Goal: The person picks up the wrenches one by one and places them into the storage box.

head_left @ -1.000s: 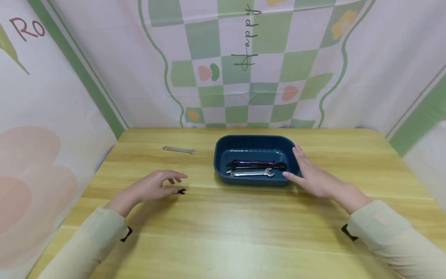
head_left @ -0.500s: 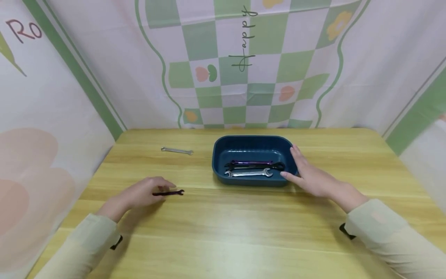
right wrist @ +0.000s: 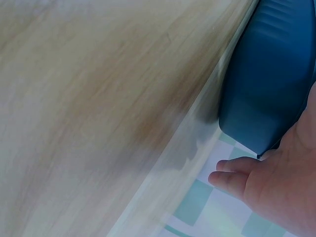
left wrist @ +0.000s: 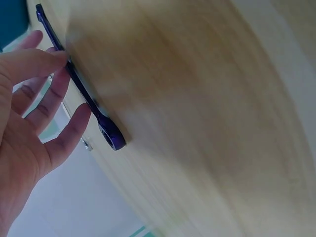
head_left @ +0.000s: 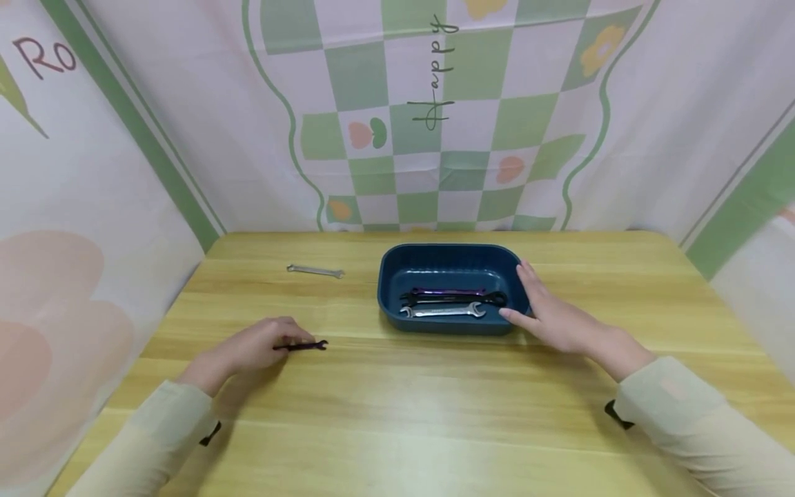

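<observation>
At the left, we see the left hand [head_left: 257, 345] pinching a dark wrench [left wrist: 81, 89] between thumb and fingers, low over the counter [head_left: 397, 407]; whether it touches, we cannot tell. Slightly right and beyond lies a small wrench [head_left: 315, 271]. Next comes a blue bin [head_left: 447, 326] in which we find, back to front, a purple wrench [head_left: 447, 292], a black wrench [head_left: 456, 299] and a silver wrench [head_left: 441, 311]. Rightmost, the right hand [head_left: 562, 321] rests, thumb spread wide, against the bin's right end.
</observation>
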`<state>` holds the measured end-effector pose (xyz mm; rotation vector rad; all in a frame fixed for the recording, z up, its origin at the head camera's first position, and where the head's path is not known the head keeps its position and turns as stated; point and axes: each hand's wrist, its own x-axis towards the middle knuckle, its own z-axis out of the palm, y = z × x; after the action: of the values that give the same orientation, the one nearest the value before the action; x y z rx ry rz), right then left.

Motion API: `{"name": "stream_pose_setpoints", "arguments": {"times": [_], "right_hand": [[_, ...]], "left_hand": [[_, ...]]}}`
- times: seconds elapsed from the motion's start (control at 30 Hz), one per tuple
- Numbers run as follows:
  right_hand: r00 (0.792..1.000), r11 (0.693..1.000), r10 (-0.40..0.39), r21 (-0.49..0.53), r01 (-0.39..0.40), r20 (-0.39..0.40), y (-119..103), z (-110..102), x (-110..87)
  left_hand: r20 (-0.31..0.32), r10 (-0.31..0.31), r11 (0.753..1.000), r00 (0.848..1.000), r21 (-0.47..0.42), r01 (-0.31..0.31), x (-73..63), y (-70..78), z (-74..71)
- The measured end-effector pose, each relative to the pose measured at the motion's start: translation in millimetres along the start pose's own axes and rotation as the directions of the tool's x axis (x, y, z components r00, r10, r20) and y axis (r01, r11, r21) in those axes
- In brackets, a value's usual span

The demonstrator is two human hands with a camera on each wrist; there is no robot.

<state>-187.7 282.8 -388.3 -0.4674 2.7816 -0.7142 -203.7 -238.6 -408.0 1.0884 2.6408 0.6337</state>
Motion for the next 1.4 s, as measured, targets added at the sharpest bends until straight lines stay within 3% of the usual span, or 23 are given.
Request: {"name": "stream_pose_setpoints", "arguments": {"times": [0.2,0.5,0.9,1.4], "right_hand": [[1.000,1.000,0.002,0.002,-0.002,0.005,-0.8,-0.3,-0.8],[1.000,1.000,0.000,0.002,0.000,0.005,-1.3,-0.4,-0.9],[1.000,1.000,0.004,0.005,-0.004,0.004,2.7,-1.5,-1.1],[1.000,1.000,0.010,0.005,-0.011,0.007,0.9,-0.1,-1.3]], "left_hand": [[-0.012,0.020,1.000,1.000,0.005,-0.020,-2.0,-2.0,1.1],[0.027,-0.025,1.000,0.999,-0.002,0.025,-2.8,-0.6,2.0],[0.037,-0.022,1.000,0.999,0.001,0.022,-1.5,-0.3,2.7],[0.063,-0.068,0.998,0.996,-0.009,0.069,0.1,2.7,-3.5]]}}
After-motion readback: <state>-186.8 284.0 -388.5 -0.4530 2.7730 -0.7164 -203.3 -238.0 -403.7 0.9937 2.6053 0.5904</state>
